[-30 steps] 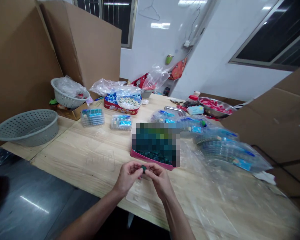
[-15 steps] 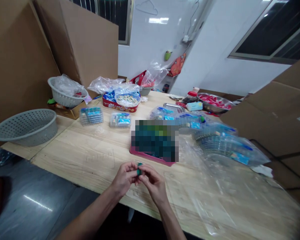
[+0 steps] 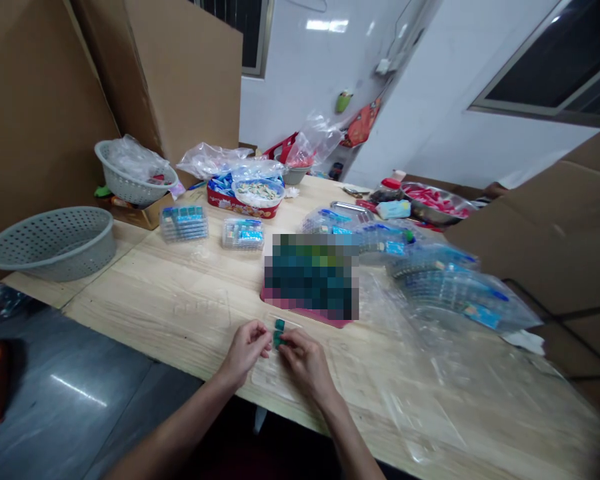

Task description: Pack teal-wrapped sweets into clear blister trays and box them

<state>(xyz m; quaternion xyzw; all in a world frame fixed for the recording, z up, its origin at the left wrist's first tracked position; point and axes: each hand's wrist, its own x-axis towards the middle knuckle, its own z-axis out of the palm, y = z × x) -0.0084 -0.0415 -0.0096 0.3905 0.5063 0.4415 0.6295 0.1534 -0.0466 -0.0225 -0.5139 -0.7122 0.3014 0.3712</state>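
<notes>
Two small green square pieces lie one above the other in front of me, the upper piece [image 3: 279, 325] fully visible. My right hand [image 3: 306, 357] pinches the lower green piece [image 3: 278, 339] at its right edge, fingertips covering part of it. Just left of the pieces is my left hand [image 3: 247, 350], its thumb and fingers pressed together. Whether anything sits in that pinch is hidden. Beneath both hands a clear plastic tray [image 3: 266, 379] rests near the table's front edge. Beyond it stands a pink tray [image 3: 307, 315], its contents blurred out by large pixels.
Clear packs [image 3: 184, 225] with blue and green items stand at the back left. More filled clear packs [image 3: 447, 283] fan out on the right. A grey perforated basket [image 3: 55, 247] occupies the left edge. Clear plastic sheets [image 3: 420, 407] cover the table's right part.
Both hands held one green piece together before; now they have parted slightly. Two green pieces show, with the right fingers on the lower one. The view has shifted a little.
</notes>
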